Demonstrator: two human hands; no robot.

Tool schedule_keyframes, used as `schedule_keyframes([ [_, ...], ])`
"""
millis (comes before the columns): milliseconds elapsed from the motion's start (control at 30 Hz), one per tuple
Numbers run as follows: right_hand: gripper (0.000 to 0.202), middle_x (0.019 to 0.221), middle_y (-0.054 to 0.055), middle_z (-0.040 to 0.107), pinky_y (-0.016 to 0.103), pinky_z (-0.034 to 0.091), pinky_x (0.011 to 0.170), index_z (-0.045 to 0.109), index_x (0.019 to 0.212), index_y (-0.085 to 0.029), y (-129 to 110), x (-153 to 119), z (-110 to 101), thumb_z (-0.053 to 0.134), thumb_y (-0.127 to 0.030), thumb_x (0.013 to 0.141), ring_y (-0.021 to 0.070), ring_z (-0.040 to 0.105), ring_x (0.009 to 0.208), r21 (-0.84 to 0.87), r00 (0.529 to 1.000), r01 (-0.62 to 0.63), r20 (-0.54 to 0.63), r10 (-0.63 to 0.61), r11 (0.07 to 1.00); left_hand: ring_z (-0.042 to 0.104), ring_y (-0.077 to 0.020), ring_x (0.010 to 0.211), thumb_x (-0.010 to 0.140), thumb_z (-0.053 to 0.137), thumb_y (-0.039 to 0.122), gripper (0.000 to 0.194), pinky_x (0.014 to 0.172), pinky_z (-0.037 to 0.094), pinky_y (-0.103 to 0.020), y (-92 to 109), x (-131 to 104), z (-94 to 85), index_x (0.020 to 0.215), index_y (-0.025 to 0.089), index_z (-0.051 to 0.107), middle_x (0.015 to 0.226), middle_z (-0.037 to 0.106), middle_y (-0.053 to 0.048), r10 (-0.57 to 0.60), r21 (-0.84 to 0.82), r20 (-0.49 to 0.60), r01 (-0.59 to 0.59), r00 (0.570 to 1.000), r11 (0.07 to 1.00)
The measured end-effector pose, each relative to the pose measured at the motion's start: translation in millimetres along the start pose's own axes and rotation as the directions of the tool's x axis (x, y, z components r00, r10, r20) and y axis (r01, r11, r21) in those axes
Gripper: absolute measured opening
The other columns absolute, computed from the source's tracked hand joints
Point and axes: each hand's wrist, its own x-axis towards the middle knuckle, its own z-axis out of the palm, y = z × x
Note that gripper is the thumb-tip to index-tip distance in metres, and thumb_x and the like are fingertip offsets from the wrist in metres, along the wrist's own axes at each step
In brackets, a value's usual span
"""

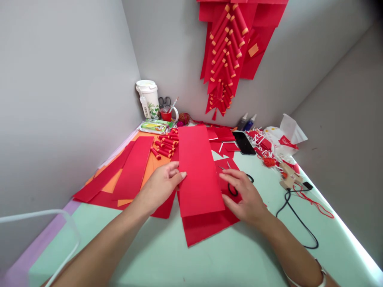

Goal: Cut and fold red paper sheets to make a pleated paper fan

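A long rectangle of red paper (199, 171) is held up over the table in the middle of the view. My left hand (167, 179) pinches its left edge, thumb on the front face and fingers behind. At the lower right edge, my right hand (243, 195) has its fingers apart, close beside the paper; whether it touches is hard to tell. Beneath lies a larger red sheet (206, 231). Black-handled scissors (233, 190) rest on red paper just behind my right hand, partly hidden by it.
Red strips (134, 167) and small red paper rolls (164, 145) lie on orange paper at left. A white cup (148, 97) stands in the corner. At right are a phone (244, 142), paper scraps (263, 145) and a power strip (289, 175) with a black cable. Paper firecracker decorations (227, 44) hang on the wall.
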Motion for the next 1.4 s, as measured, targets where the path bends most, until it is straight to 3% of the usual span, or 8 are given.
schedule_keyframes([
  [167,0.041,0.121,0.011,0.061,0.042,0.049,0.092,0.058,0.125,-0.026,-16,-5,6,0.059,-0.011,0.086,0.0253,0.056,0.111,0.082,0.962,0.219,0.150,-0.230,0.972,0.062,-0.0184,0.064,0.078,0.067,0.040,0.066,0.062,0.046,-0.029,-29,-6,0.8,0.132,0.011,0.044,0.063,0.060,0.005,-0.078,-0.019,-0.076,0.077,0.994,0.997],
  [300,0.022,0.099,0.008,0.071,0.036,0.052,0.081,0.067,0.110,-0.024,-22,-6,15,0.057,-0.017,0.092,0.0207,0.063,0.090,0.264,0.938,0.168,0.252,-0.237,0.950,0.061,-0.0187,0.061,0.081,0.063,0.046,0.070,0.056,0.047,-0.030,-45,-20,4.7,0.137,0.012,0.039,0.069,0.060,0.002,-0.085,0.026,-0.096,0.087,0.992,0.996],
  [433,0.019,0.093,0.009,0.073,0.037,0.052,0.075,0.071,0.104,-0.023,-24,-5,16,0.057,-0.021,0.092,0.0213,0.064,0.083,0.294,0.934,0.069,0.317,-0.165,0.953,0.062,-0.0272,0.106,0.084,0.060,0.048,0.054,0.086,0.050,-0.039,-53,-50,11.8,0.128,0.018,0.053,0.118,0.062,-0.013,0.167,0.372,-0.278,-0.055,0.946,0.927],
  [533,0.018,0.091,0.010,0.073,0.036,0.051,0.074,0.072,0.102,-0.022,-25,-4,14,0.056,-0.022,0.092,0.0218,0.063,0.083,0.294,0.922,0.041,0.357,-0.150,0.955,0.055,-0.0299,0.119,0.080,0.066,0.046,0.041,0.092,0.049,-0.043,-63,-71,18.0,0.116,0.026,0.064,0.129,0.059,-0.012,0.369,0.569,-0.110,-0.246,0.923,0.785],
  [633,0.018,0.090,0.009,0.073,0.036,0.050,0.074,0.072,0.100,-0.022,-26,-3,13,0.057,-0.025,0.092,0.0212,0.062,0.082,0.318,0.905,0.002,0.402,-0.137,0.948,0.062,-0.0270,0.105,0.081,0.069,0.038,0.026,0.089,0.051,-0.041,-76,-79,24.0,0.104,0.025,0.069,0.109,0.069,-0.010,0.516,0.606,0.015,-0.418,0.856,0.677],
  [800,0.016,0.086,0.006,0.071,0.033,0.049,0.072,0.074,0.095,-0.024,-30,-2,11,0.060,-0.029,0.090,0.0194,0.062,0.078,0.346,0.879,-0.151,0.475,-0.035,0.926,0.065,-0.0217,0.082,0.089,0.059,0.025,0.010,0.075,0.051,-0.035,-85,-72,29.9,0.089,0.022,0.068,0.084,0.072,-0.006,0.570,0.593,0.056,-0.487,0.819,0.641],
  [1133,0.014,0.076,-0.001,0.065,0.026,0.042,0.062,0.072,0.081,-0.023,-40,3,10,0.062,-0.032,0.087,0.0147,0.057,0.068,0.256,0.728,-0.568,0.599,0.332,0.783,0.067,-0.0213,0.078,0.090,0.056,0.026,0.014,0.074,0.051,-0.033,-87,-75,31.4,0.097,0.023,0.068,0.086,0.074,-0.005,0.492,0.590,0.026,-0.411,0.870,0.695],
  [1400,0.018,0.068,-0.002,0.063,0.025,0.036,0.054,0.068,0.076,-0.022,-39,-4,23,0.061,-0.035,0.086,0.0127,0.049,0.058,0.197,0.693,-0.659,0.534,0.484,0.726,0.069,-0.0226,0.081,0.092,0.054,0.029,0.022,0.075,0.052,-0.033,-97,-69,33.5,0.109,0.019,0.064,0.092,0.074,-0.007,0.539,0.726,-0.009,-0.365,0.842,0.583],
])
